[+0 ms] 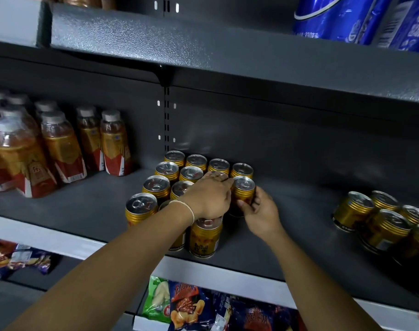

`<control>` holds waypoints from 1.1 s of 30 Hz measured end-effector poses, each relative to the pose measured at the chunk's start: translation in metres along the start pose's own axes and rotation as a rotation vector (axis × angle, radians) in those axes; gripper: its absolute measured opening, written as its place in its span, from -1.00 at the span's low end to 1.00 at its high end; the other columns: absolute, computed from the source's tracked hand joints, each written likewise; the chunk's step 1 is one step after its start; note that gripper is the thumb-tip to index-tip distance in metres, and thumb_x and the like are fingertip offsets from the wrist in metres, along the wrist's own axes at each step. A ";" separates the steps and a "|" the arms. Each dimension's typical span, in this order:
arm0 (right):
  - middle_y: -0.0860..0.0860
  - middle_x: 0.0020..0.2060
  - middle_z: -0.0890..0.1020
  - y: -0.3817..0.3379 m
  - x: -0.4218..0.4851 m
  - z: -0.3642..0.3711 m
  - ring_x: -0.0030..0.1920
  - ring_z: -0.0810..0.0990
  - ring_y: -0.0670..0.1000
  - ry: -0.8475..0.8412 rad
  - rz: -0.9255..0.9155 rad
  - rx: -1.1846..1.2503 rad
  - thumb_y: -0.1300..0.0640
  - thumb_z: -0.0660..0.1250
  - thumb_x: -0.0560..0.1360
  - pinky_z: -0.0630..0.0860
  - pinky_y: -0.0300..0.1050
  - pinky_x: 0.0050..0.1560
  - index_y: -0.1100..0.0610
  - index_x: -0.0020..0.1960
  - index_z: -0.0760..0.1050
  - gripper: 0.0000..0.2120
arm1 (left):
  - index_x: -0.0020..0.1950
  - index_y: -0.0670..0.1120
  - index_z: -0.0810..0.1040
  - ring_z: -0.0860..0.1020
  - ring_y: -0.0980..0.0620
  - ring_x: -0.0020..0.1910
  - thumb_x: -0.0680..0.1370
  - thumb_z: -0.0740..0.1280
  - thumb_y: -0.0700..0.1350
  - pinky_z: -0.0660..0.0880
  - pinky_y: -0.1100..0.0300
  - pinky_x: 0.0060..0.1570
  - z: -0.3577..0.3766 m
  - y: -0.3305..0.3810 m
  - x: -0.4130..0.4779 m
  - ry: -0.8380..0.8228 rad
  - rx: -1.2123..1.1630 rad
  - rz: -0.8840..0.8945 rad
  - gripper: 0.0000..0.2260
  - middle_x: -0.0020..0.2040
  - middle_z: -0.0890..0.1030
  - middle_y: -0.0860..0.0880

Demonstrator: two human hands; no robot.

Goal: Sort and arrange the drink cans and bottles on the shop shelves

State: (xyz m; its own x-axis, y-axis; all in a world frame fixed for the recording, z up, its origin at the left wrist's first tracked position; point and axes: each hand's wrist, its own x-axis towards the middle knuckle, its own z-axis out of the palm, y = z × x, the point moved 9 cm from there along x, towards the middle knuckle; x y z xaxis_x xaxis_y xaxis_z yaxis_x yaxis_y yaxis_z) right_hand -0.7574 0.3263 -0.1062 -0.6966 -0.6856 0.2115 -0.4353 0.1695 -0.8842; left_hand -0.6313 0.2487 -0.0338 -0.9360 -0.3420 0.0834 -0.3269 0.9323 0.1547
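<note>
- On the dark grey middle shelf (84,206), near its centre: a block of gold cans (157,187), all upright with silver pull-tab tops up, packed in slanting rows and touching one another, the back row close to the rear panel.
- At the right edge of that block: the held can (243,191), upright, just in front of the back-corner can; base hidden, so on the shelf or lifted off it cannot be told.
- Nearest the shelf lip: a front can (204,237), upright, its top partly covered by the left wrist.
- Further right on the same shelf, well apart from the block: a second group of cans (380,225), also gold, set more loosely and cut off by the frame edge.
- At the left end: bottles (60,149) of amber drink with grey caps and red-and-gold labels, several rows deep.
- On the shelf above, top right: blue cans (361,17), only partly in view.
- On the shelf below: snack bags (189,304), lying flat.
- Behind the block: a slotted post (166,120) between the two bays.
- In the way: the left forearm, crossing the front of the block and hiding several cans.
- Left hand (209,197): palm down over the can tops, fingers together and nearly straight, tips touching the held can's rim; thin cord bracelet (188,209) at the wrist.
- Right hand (258,211): thumb and fingers curled round the lower body of the held can, gripping it from the right.
</note>
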 end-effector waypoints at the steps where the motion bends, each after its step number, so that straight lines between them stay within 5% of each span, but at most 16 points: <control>1: 0.12 0.22 0.57 0.000 0.000 0.000 0.19 0.61 0.06 0.001 0.000 -0.008 0.17 0.49 0.47 0.51 0.11 0.30 0.08 0.37 0.44 -0.49 | 0.59 -0.11 0.12 0.08 -0.06 0.57 0.68 0.00 0.01 -0.03 0.04 0.55 0.000 0.000 0.000 -0.002 0.005 0.001 -0.51 0.59 0.16 -0.12; 16: 0.11 0.19 0.57 -0.003 0.001 0.002 0.20 0.58 0.12 -0.013 0.017 -0.124 0.10 0.48 0.45 0.51 0.16 0.28 0.07 0.33 0.44 -0.52 | 0.58 -0.11 0.16 0.13 -0.09 0.55 0.67 0.03 -0.01 0.04 0.03 0.53 -0.005 0.005 -0.004 -0.039 0.003 -0.013 -0.53 0.57 0.20 -0.13; 20: 0.01 0.16 0.64 -0.016 0.000 -0.002 0.18 0.61 0.05 -0.077 0.056 -0.037 -0.05 0.48 0.30 0.52 0.13 0.28 -0.01 0.31 0.45 -0.41 | 0.36 -0.13 0.42 0.42 -0.15 0.30 0.60 0.15 -0.09 0.40 0.00 0.26 -0.016 0.011 -0.001 -0.120 0.007 -0.091 -0.65 0.36 0.46 -0.16; 23: 0.06 0.31 0.53 -0.017 -0.006 -0.027 0.30 0.53 0.05 -0.036 0.104 -0.026 0.02 0.50 0.41 0.44 0.06 0.38 0.10 0.51 0.29 -0.26 | 0.25 -0.15 0.49 0.51 -0.14 0.14 0.56 0.18 -0.12 0.45 0.09 0.03 -0.030 0.029 0.005 -0.117 0.109 -0.101 -0.70 0.21 0.55 -0.17; 27: 0.12 0.21 0.59 -0.022 -0.018 -0.101 0.23 0.58 0.09 0.160 0.032 -0.213 0.11 0.45 0.50 0.47 -0.06 0.33 0.20 0.39 0.44 -0.50 | 0.30 -0.11 0.44 0.49 -0.19 0.23 0.55 0.20 -0.11 0.38 0.14 0.00 -0.034 0.068 0.013 0.003 0.090 -0.048 -0.68 0.29 0.49 -0.17; 33: 0.19 0.32 0.51 -0.026 -0.021 -0.197 0.33 0.47 0.18 0.201 -0.047 -0.760 0.10 0.34 0.55 0.39 -0.03 0.37 0.25 0.43 0.40 -0.51 | 0.41 -0.14 0.37 0.44 -0.19 0.31 0.56 0.19 -0.15 0.44 0.00 0.27 -0.005 0.133 0.029 0.004 -0.116 0.057 -0.59 0.35 0.43 -0.19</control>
State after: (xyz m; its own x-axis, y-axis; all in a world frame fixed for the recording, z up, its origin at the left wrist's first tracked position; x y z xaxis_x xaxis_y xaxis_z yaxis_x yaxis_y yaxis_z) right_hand -0.8441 0.4759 -0.0053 -0.7258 -0.5751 0.3774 -0.6872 0.6310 -0.3601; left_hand -0.7015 0.3617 -0.0056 -0.9519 -0.2897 0.0992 -0.2559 0.9305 0.2621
